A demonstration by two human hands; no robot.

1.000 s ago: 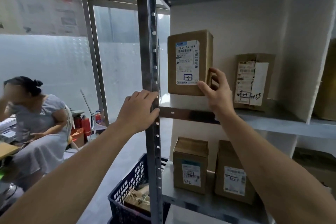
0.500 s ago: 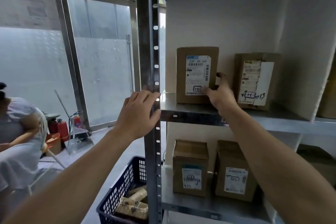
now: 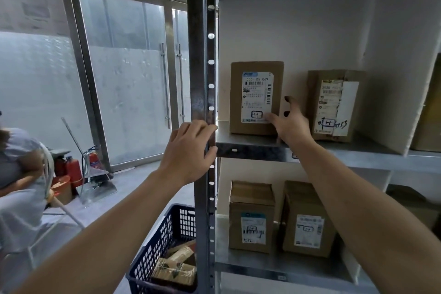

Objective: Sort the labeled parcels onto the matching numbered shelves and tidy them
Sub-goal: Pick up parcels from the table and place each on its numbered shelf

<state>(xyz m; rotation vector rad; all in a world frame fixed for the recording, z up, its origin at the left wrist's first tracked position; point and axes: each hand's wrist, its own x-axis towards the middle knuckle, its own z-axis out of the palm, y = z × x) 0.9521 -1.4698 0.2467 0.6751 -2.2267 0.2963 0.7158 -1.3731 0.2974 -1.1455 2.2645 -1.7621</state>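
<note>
Currently the upright box (image 3: 256,98) stands just left of the right hand (image 3: 290,126), whose spread fingers (image 3: 271,117) touch its corner, holding nothing; left hand (image 3: 188,150) grips the post (image 3: 200,55).

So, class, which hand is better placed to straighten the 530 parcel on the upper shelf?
Likely the right hand: it is at the lower right corner of the parcel, while the left hand grips the shelf post.
</note>
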